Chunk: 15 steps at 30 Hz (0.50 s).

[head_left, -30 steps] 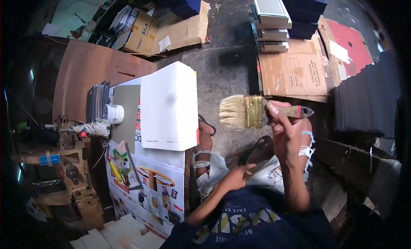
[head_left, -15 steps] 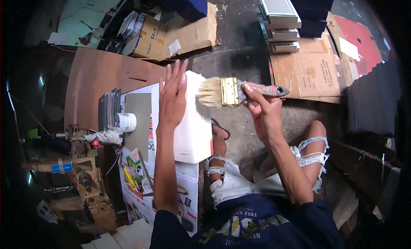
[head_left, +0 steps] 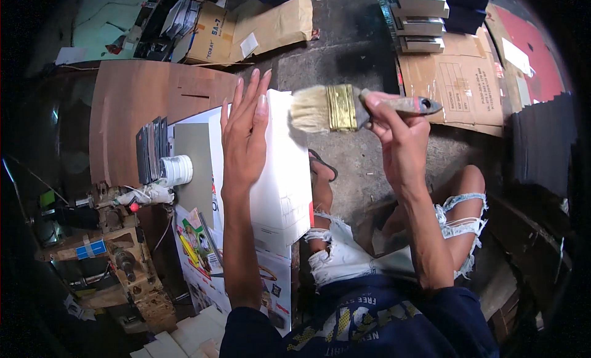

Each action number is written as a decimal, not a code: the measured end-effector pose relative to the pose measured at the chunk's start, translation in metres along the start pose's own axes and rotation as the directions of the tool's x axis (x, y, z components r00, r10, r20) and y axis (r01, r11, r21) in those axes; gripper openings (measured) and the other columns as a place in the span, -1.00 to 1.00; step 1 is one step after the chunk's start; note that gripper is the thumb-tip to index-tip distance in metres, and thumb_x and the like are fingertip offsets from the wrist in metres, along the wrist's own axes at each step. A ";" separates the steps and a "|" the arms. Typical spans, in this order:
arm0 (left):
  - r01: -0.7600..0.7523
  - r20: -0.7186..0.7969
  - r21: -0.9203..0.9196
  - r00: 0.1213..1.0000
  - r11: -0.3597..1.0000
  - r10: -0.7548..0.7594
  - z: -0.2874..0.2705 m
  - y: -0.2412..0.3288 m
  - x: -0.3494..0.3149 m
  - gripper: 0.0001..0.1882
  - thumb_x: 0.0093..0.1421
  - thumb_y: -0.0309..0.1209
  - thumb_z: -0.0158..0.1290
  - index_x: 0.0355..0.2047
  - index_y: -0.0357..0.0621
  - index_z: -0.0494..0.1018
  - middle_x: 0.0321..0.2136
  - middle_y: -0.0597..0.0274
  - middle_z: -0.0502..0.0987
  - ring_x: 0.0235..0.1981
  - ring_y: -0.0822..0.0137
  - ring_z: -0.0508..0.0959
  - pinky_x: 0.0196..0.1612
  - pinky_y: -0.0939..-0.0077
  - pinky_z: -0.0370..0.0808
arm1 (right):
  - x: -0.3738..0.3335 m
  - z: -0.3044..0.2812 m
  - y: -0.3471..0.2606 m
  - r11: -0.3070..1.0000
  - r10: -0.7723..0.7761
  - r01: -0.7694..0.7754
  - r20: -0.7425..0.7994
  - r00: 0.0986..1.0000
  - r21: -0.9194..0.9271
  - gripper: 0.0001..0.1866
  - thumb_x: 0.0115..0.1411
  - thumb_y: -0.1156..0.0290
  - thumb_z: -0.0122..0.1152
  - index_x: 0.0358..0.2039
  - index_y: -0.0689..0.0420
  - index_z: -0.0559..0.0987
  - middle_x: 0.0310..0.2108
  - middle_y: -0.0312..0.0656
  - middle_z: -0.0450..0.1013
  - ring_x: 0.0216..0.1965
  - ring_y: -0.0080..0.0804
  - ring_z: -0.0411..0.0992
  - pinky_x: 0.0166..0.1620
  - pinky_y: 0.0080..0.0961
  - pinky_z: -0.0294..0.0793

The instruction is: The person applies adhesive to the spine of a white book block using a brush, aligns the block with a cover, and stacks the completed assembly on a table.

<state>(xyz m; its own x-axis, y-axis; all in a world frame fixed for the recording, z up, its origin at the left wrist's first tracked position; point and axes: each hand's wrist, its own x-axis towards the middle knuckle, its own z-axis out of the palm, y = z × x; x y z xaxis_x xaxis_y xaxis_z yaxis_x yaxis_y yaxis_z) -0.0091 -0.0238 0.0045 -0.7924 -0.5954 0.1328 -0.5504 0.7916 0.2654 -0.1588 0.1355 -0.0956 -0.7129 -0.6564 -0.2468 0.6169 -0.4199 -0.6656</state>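
My left hand (head_left: 245, 142) lies flat, fingers stretched, on a stack of white paper (head_left: 284, 173) at the right edge of the work table. In my right hand (head_left: 403, 142) is a wide paintbrush (head_left: 342, 108), held by its worn handle between thumb and fingers. The brush has pale bristles and a gold-coloured metal band, and it points left. Its bristle tips hang over the far right part of the paper; whether they touch it I cannot tell.
Left of the paper stand a white tub (head_left: 177, 171) and a row of dark books (head_left: 152, 150). Nearer lies a colourful booklet (head_left: 198, 238). A rusty machine (head_left: 126, 259) is at the left. Box-like books (head_left: 422, 27) are stacked on flattened cardboard (head_left: 455, 93) at the far right.
My right hand and the brush have shifted a little right and farther away. My left hand stays flat on the paper. The whole view has tilted slightly.
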 end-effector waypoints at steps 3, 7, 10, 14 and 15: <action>-0.008 0.005 -0.011 1.000 1.000 0.008 0.001 -0.002 0.002 -0.51 0.49 -0.17 -0.34 0.36 0.10 0.27 0.38 0.20 0.22 0.46 0.09 0.05 0.46 0.02 -0.23 | 0.000 0.021 -0.001 0.998 0.055 -0.055 0.003 0.998 -0.003 -0.69 0.14 0.42 0.40 -0.14 0.33 0.63 -0.26 -0.14 0.61 -0.31 -0.57 0.54 -0.24 -0.68 0.53; -0.002 0.001 -0.011 1.000 1.000 0.002 -0.001 0.003 0.002 -0.50 0.50 -0.16 -0.35 0.36 0.09 0.27 0.38 0.19 0.22 0.45 0.09 0.06 0.46 0.01 -0.24 | 0.007 0.012 0.005 0.958 -0.135 0.123 -0.029 0.990 -0.259 -0.75 0.12 0.39 0.44 -0.27 0.30 0.69 -0.42 -0.28 0.57 -0.41 -0.65 0.42 -0.32 -0.69 0.39; 0.003 0.001 -0.006 1.000 1.000 -0.003 0.002 -0.002 0.000 -0.50 0.50 -0.16 -0.36 0.36 0.09 0.26 0.38 0.19 0.22 0.45 0.09 0.07 0.46 0.01 -0.24 | -0.001 0.017 -0.008 0.905 -0.367 0.350 -0.028 0.930 -0.243 -0.75 0.10 0.42 0.44 -0.24 0.29 0.68 -0.34 -0.17 0.63 -0.33 -0.50 0.57 -0.21 -0.52 0.56; -0.001 0.017 -0.011 1.000 1.000 0.001 0.002 0.006 0.004 -0.50 0.50 -0.16 -0.37 0.36 0.08 0.26 0.38 0.18 0.23 0.45 0.07 0.07 0.46 0.01 -0.25 | -0.025 0.020 0.000 0.690 -0.531 0.654 0.397 0.748 -0.310 -0.75 0.07 0.53 0.42 -0.19 0.23 0.68 -0.29 -0.10 0.64 -0.28 -0.39 0.61 -0.15 -0.42 0.58; 0.004 0.015 -0.008 1.000 1.000 -0.004 0.001 0.005 0.002 -0.49 0.50 -0.17 -0.38 0.36 0.07 0.25 0.38 0.18 0.23 0.45 0.07 0.07 0.46 0.00 -0.25 | -0.035 0.022 0.001 0.645 -0.540 0.695 0.455 0.708 -0.317 -0.76 0.07 0.55 0.40 -0.20 0.23 0.68 -0.29 -0.06 0.64 -0.27 -0.35 0.62 -0.15 -0.40 0.58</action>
<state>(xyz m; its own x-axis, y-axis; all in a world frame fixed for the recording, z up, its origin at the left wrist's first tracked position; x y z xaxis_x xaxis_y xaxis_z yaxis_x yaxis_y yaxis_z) -0.0138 -0.0211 0.0053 -0.7940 -0.5964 0.1177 -0.5515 0.7882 0.2732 -0.1259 0.1448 -0.0721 -0.6864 -0.5232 0.5051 -0.2037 -0.5284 -0.8242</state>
